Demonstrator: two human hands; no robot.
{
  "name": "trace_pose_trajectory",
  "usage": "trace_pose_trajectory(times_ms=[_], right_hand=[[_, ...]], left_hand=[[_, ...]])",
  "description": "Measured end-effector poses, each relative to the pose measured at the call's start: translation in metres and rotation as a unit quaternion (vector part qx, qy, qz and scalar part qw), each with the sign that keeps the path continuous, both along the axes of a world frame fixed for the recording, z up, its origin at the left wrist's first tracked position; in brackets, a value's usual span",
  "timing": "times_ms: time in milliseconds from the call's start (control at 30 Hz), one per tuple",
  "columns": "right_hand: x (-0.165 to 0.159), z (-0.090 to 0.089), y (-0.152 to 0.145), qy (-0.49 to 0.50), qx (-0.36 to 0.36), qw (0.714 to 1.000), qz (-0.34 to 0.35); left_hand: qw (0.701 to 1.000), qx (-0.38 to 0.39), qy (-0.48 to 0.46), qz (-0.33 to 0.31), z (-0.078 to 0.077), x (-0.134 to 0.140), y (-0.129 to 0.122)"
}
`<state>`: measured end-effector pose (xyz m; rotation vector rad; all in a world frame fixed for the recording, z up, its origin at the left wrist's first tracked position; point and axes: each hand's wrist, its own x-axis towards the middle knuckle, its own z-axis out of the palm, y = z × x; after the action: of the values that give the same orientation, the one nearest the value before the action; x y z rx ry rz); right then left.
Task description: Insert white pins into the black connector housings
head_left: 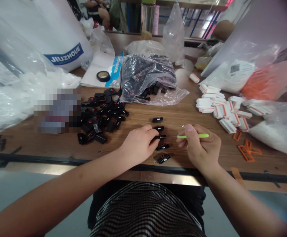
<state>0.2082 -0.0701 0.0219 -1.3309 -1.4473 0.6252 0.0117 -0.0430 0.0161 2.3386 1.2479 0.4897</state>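
A black connector housing (161,137) with white dots is pinched in the fingertips of my left hand (140,143), low over the table. My right hand (201,146) is closed round a thin tool with a green handle (203,135). Its slender metal shaft (171,137) points left, and the tip is at the connector's end; whether it goes inside I cannot tell. A tiny white piece (182,126) shows by my right fingertips. More black connectors lie in a column above and below, such as one nearest me (164,159) and one farthest away (157,119).
Left of my hands is a heap of black connectors (108,112); behind it stands a clear bag of them (145,75). Black tape (103,76) rests on papers (92,70). White parts with orange inserts (218,102), orange frames (245,154) and bags (278,128) lie right.
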Motion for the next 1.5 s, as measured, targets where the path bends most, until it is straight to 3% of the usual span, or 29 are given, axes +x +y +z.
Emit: trace_pose_trajectory(times_ms=[333, 733, 1033, 1500], right_hand=[[-0.001, 0.001, -0.001, -0.009, -0.001, 1.0, 0.0], [-0.003, 0.011, -0.001, -0.125, -0.005, 0.992, 0.003], [0.002, 0.001, -0.004, 0.006, 0.011, 0.999, -0.032], [0.001, 0.0, -0.004, -0.033, 0.014, 0.999, -0.03]], left_hand=[[1.0, 0.0, -0.006, 0.001, 0.0, 0.0, 0.001], [1.0, -0.001, -0.027, -0.004, -0.002, -0.001, 0.001], [1.0, -0.007, -0.029, 0.006, -0.003, 0.0, -0.002], [0.999, -0.014, -0.037, 0.004, -0.003, 0.001, -0.003]])
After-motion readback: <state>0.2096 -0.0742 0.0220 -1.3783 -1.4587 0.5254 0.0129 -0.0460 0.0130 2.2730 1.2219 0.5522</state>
